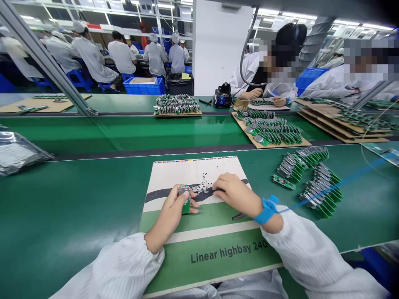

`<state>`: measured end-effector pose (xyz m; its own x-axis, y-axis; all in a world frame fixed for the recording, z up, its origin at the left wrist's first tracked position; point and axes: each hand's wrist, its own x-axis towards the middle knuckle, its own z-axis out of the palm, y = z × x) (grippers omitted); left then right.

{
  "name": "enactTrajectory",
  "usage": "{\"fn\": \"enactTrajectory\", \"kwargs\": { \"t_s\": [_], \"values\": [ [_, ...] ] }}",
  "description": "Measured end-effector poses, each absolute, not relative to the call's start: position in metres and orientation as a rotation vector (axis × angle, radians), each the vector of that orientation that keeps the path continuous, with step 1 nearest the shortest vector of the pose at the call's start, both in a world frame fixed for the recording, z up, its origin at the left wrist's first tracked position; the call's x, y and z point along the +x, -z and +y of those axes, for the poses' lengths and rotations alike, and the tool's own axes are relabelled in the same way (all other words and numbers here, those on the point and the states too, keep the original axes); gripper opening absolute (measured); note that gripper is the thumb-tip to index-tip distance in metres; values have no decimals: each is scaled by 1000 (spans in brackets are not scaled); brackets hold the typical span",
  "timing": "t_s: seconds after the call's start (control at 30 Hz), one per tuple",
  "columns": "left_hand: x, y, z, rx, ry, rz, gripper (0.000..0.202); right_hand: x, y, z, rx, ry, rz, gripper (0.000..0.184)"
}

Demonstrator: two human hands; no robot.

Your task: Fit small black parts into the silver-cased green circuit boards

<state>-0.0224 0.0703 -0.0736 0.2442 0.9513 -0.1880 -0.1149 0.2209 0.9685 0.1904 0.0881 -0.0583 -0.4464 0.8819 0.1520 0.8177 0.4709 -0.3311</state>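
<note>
My left hand (177, 201) is closed around a small green circuit board (186, 207) with a silver metal part at its top end, held above a printed cardboard sheet (174, 237). Just beyond it, a scatter of tiny silver and black parts (201, 189) lies on the sheet. My right hand (232, 190) is at the right side of these parts, fingers bent and drawn together. Whatever may be between its fingertips is too small to make out. A blue strap (266, 211) circles my right wrist. Under that wrist lies a thin dark tool (239, 216), partly hidden.
Rows of circuit boards (322, 189) stand on the green bench at right. More fill cardboard trays (274, 131) on the strip beyond. A silver bag (20, 151) lies far left. Across the bench, a co-worker's hand (253, 94) is near a roll of tape (241, 104).
</note>
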Motion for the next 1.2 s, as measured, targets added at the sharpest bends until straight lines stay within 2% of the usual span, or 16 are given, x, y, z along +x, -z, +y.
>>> {"fn": "enactTrajectory", "kwargs": {
  "t_s": [0.4,0.93,1.2],
  "values": [
    [-21,72,69,1042,-931,1021,18,171,88,101,-1351,-515,-2423,10],
    [-20,70,69,1060,-951,1022,19,190,76,99,-1136,-708,-2192,19],
    [-20,68,70,1075,-945,1020,16,193,77,97,-1197,-753,-2109,20]
  ]
}}
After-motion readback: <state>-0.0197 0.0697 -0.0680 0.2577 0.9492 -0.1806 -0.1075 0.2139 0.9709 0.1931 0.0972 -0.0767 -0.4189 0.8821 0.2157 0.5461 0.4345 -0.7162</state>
